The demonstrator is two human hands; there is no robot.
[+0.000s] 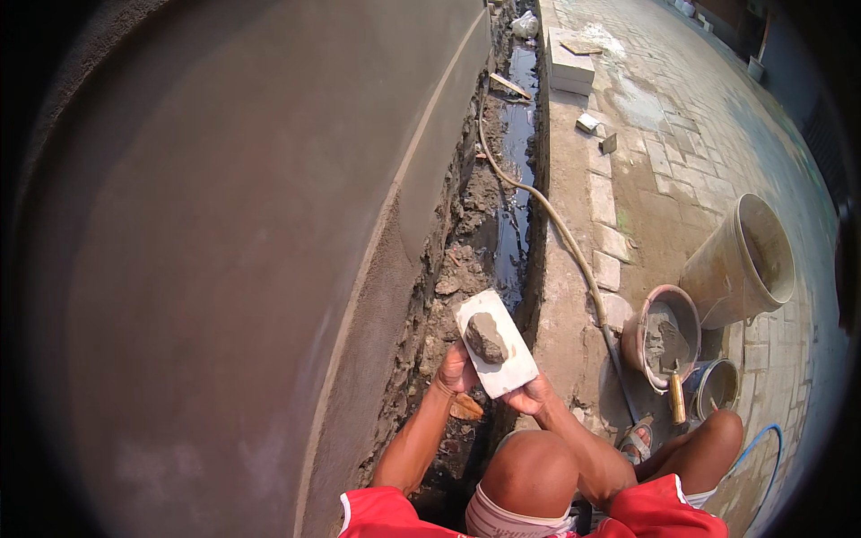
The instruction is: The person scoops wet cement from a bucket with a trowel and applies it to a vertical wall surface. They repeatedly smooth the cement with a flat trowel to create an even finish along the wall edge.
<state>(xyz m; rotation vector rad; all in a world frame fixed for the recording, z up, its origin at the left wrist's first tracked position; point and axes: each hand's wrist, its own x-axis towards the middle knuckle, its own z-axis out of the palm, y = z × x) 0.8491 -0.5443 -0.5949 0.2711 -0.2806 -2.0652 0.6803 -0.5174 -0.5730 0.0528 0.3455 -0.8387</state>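
I hold a white rectangular slab out over the ditch, with a lump of grey wet mortar on its upper face. My left hand grips the slab's left edge, fingers partly hidden beneath it. At its near right corner, my right hand is closed on the slab, most of its fingers underneath. To my left rises a wall with smooth grey-brown render and a rougher strip along its foot.
A ditch with dark water runs ahead, crossed by a hose. On the right stand a mortar bucket, a trowel, a smaller bucket and a tall tilted bucket. Pale blocks are stacked farther off.
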